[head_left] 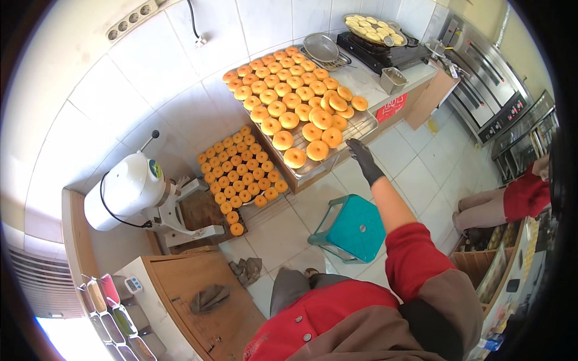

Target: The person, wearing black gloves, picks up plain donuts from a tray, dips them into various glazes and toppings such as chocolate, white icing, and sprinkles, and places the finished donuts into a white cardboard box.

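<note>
My right hand (364, 161), in a dark glove, reaches forward with fingers stretched out and nothing visible in it. It is beside the near right corner of a wire rack (355, 129) on the counter. Rows of golden ring doughnuts (291, 100) cover most of that rack, and some are piled on others at its right end. A shallow metal tray (316, 170) shows under the rack's near edge. My left hand is out of view.
Lower left, another rack of doughnuts (241, 174) sits beside a white mixer (129, 189). A teal stool (355, 231) stands before me. Farther back are a strainer (321, 48), a pan of pale dough rings (372, 29) on a stove, and a steel oven (481, 72). Another person (524, 192) stands right.
</note>
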The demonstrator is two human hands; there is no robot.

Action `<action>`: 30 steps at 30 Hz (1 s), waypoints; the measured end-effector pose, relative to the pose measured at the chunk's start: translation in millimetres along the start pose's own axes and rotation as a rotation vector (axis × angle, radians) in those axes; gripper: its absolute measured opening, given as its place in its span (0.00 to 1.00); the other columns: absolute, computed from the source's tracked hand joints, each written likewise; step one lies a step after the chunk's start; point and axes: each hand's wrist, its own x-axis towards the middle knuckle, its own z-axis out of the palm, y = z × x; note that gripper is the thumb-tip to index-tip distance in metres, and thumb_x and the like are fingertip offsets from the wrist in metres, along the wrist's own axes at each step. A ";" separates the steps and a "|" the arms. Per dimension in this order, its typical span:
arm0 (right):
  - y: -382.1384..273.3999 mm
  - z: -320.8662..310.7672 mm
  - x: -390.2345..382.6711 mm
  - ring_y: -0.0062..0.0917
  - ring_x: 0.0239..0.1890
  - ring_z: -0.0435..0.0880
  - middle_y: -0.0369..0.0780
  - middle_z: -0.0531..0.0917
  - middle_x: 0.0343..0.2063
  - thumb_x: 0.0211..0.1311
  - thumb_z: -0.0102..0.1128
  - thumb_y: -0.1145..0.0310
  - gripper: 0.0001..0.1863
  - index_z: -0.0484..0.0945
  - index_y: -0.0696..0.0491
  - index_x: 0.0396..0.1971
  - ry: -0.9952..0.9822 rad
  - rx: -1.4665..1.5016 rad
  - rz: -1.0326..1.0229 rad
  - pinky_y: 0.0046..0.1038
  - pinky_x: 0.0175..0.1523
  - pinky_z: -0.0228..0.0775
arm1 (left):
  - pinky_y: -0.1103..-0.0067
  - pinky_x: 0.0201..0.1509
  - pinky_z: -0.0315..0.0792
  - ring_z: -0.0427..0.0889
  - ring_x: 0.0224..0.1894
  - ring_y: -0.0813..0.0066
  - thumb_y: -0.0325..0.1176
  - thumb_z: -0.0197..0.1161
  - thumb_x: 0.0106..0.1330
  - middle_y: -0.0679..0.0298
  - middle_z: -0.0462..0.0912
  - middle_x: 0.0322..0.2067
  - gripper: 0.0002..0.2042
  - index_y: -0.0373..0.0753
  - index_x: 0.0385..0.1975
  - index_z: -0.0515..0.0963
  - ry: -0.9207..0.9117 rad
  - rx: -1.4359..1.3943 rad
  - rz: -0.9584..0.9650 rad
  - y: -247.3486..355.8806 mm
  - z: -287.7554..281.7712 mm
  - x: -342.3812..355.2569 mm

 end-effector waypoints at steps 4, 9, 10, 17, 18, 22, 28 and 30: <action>-14.8 36.8 55.0 0.34 0.47 0.78 0.49 0.79 0.45 0.47 0.66 0.50 0.38 0.70 0.64 0.51 0.132 -0.273 -0.038 0.30 0.52 0.68 | 0.73 0.44 0.72 0.78 0.41 0.68 0.50 0.51 0.67 0.57 0.77 0.43 0.24 0.32 0.48 0.69 -0.107 0.080 -0.080 53.8 22.6 6.2; -39.3 41.5 49.9 0.36 0.42 0.81 0.52 0.80 0.41 0.44 0.68 0.52 0.33 0.76 0.65 0.43 0.048 -0.382 0.144 0.32 0.46 0.72 | 0.73 0.47 0.72 0.78 0.43 0.68 0.52 0.51 0.66 0.57 0.77 0.45 0.26 0.33 0.51 0.69 -0.212 0.199 -0.198 142.9 38.0 22.4; -45.5 42.4 44.0 0.35 0.41 0.81 0.52 0.81 0.40 0.44 0.68 0.52 0.33 0.76 0.64 0.43 0.006 -0.366 0.211 0.31 0.45 0.73 | 0.73 0.47 0.71 0.77 0.44 0.68 0.52 0.51 0.66 0.57 0.77 0.46 0.27 0.33 0.51 0.68 -0.230 0.228 -0.234 163.5 38.1 25.7; -116.0 76.0 27.1 0.34 0.44 0.81 0.50 0.82 0.39 0.45 0.65 0.51 0.33 0.75 0.64 0.45 -0.097 -0.611 0.068 0.31 0.49 0.71 | 0.73 0.51 0.70 0.77 0.46 0.67 0.54 0.51 0.65 0.57 0.76 0.49 0.30 0.33 0.54 0.67 -0.338 0.430 -0.398 284.7 70.6 41.5; -122.9 80.7 24.5 0.34 0.43 0.81 0.49 0.82 0.39 0.46 0.65 0.50 0.34 0.75 0.64 0.46 -0.124 -0.619 0.018 0.31 0.50 0.71 | 0.73 0.52 0.70 0.77 0.47 0.67 0.55 0.51 0.65 0.57 0.76 0.49 0.30 0.33 0.55 0.67 -0.352 0.457 -0.417 298.5 77.3 42.3; -133.3 64.2 20.8 0.37 0.44 0.79 0.47 0.80 0.42 0.47 0.62 0.54 0.29 0.75 0.61 0.44 -0.111 -0.670 0.157 0.32 0.48 0.71 | 0.74 0.54 0.69 0.76 0.48 0.67 0.56 0.52 0.64 0.57 0.75 0.51 0.32 0.33 0.57 0.66 -0.412 0.560 -0.462 337.0 100.7 50.4; -80.2 61.1 -1.7 0.44 0.55 0.68 0.51 0.71 0.52 0.45 0.64 0.70 0.20 0.74 0.58 0.42 0.102 -1.086 -0.284 0.39 0.57 0.63 | 0.74 0.55 0.69 0.74 0.52 0.65 0.55 0.56 0.62 0.56 0.70 0.57 0.36 0.34 0.62 0.59 -0.554 0.789 -0.347 357.7 112.8 76.6; -69.0 63.8 -13.9 0.43 0.57 0.67 0.50 0.70 0.52 0.45 0.66 0.68 0.23 0.73 0.57 0.44 0.069 -0.887 -0.294 0.39 0.59 0.61 | 0.75 0.58 0.66 0.70 0.56 0.65 0.53 0.55 0.63 0.54 0.64 0.61 0.37 0.37 0.65 0.53 -0.678 1.057 -0.158 377.6 114.2 73.3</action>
